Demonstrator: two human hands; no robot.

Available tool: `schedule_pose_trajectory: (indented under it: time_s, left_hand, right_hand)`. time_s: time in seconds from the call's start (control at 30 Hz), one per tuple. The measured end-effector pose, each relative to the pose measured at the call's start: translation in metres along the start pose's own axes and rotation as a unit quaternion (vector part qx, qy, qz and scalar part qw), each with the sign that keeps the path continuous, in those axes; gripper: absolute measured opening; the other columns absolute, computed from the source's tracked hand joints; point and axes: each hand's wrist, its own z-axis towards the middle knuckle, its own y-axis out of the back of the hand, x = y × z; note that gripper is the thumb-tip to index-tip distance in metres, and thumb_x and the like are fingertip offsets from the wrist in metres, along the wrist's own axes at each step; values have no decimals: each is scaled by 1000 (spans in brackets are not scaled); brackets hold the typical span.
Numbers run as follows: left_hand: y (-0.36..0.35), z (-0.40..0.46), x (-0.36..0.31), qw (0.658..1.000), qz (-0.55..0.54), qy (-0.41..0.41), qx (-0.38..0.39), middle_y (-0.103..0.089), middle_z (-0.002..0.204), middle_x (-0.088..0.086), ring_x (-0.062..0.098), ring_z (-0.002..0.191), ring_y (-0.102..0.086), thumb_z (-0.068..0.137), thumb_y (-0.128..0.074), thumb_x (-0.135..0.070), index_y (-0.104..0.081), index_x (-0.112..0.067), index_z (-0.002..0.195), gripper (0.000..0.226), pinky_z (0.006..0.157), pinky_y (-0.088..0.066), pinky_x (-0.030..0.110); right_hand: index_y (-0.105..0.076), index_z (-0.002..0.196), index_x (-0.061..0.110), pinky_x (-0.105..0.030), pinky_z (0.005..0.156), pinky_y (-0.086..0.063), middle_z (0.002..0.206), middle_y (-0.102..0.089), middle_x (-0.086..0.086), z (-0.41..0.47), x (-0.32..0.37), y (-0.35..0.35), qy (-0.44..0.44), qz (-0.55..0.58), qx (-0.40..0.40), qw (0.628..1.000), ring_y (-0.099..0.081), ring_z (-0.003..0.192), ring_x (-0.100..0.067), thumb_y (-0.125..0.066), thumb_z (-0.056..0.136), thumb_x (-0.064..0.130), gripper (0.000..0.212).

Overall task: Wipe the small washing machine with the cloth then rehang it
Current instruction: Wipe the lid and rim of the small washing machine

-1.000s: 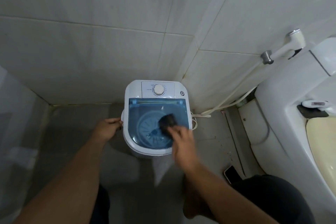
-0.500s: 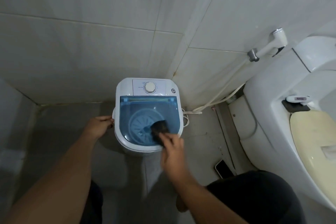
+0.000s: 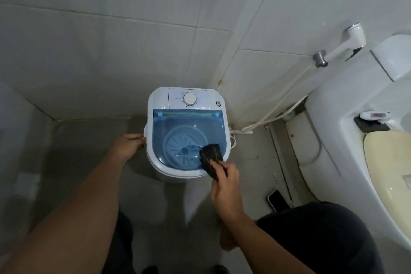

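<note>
A small white washing machine (image 3: 159,100) with a clear blue lid and a round dial stands on the floor in the tiled corner. My right hand (image 3: 224,187) presses a dark folded cloth (image 3: 210,155) onto the lid's near right corner, partly over the white rim. My left hand (image 3: 127,145) grips the machine's left side at the rim. The washer's drum plate shows through the lid.
A white toilet (image 3: 338,131) with a cream seat fills the right side. A bidet sprayer (image 3: 347,42) hangs on the wall, its hose running down behind the machine. A phone (image 3: 278,201) lies on the floor beside my right knee. Grey tiled floor lies to the left.
My right hand has slid the cloth from the lid's middle right down toward the near right edge. My left hand has stayed on the machine's side. The view shifted slightly.
</note>
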Motion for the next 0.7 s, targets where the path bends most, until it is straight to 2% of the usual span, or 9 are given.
schedule_pose_trajectory:
  time_s: [0.17,0.27,0.37,0.43,0.47,0.53,0.6,0.63,0.7]
  left_hand:
    - [4,-3,-1,1000,7,9,8,-71,109,13,25,101,-66,89,-67,-12,-69,-7,118,29,93,-49,38]
    - [8,-6,-3,1000,5,23,17,-73,109,11,25,104,-68,88,-67,-16,-71,-9,117,30,84,-53,34]
    - [5,-16,-11,998,-32,48,35,-75,105,5,22,103,-69,88,-64,-25,-73,-13,110,26,92,-52,37]
    - [5,-22,-14,996,-57,67,26,-76,105,3,22,105,-68,88,-60,-30,-73,-14,103,25,103,-45,44]
    - [5,-25,-15,994,-68,77,24,-76,106,3,22,106,-67,88,-57,-31,-72,-14,105,28,105,-43,45]
    - [8,-26,-17,992,-86,89,28,-75,109,4,22,108,-66,89,-51,-32,-72,-13,110,35,97,-46,39]
    - [9,-28,-19,989,-108,97,40,-72,113,8,22,99,-65,95,-43,-32,-70,-11,114,40,83,-45,34]
    - [9,-28,-20,987,-123,95,47,-70,113,9,21,91,-64,99,-37,-31,-69,-8,113,42,78,-43,32]
    - [8,-26,-20,983,-143,97,55,-65,110,15,21,82,-59,103,-28,-33,-68,-7,105,48,78,-42,31]
  right_hand:
    - [-52,139,22,-45,89,-53,132,-49,-8,-14,60,-43,112,6,75,991,-54,110,-31,-61,80,6,62]
    - [-53,140,20,-43,95,-49,130,-52,-9,6,90,-43,170,49,117,977,-53,111,-31,-58,80,4,62]
    - [-54,142,18,-38,104,-46,134,-51,-6,37,69,-20,110,81,41,990,-51,118,-26,-55,85,4,59]
    - [-53,143,20,-42,102,-50,133,-51,-6,61,40,-11,27,56,-17,998,-51,116,-26,-53,87,5,58]
    - [-53,141,22,-47,97,-52,131,-51,-7,68,32,-9,11,33,-12,999,-52,112,-28,-52,86,7,57]
    - [-54,138,23,-50,87,-55,129,-53,-8,71,35,-13,102,-17,70,992,-55,106,-30,-47,86,13,53]
    - [-55,138,25,-46,90,-54,130,-54,-5,71,52,-11,245,-23,199,949,-55,109,-28,-47,90,19,50]
    - [-55,139,25,-42,95,-52,131,-54,-4,83,60,-7,277,-16,238,931,-54,112,-26,-47,91,20,48]
    - [-56,140,23,-37,102,-47,131,-56,-5,131,79,-1,277,4,205,939,-51,117,-24,-53,94,16,46]
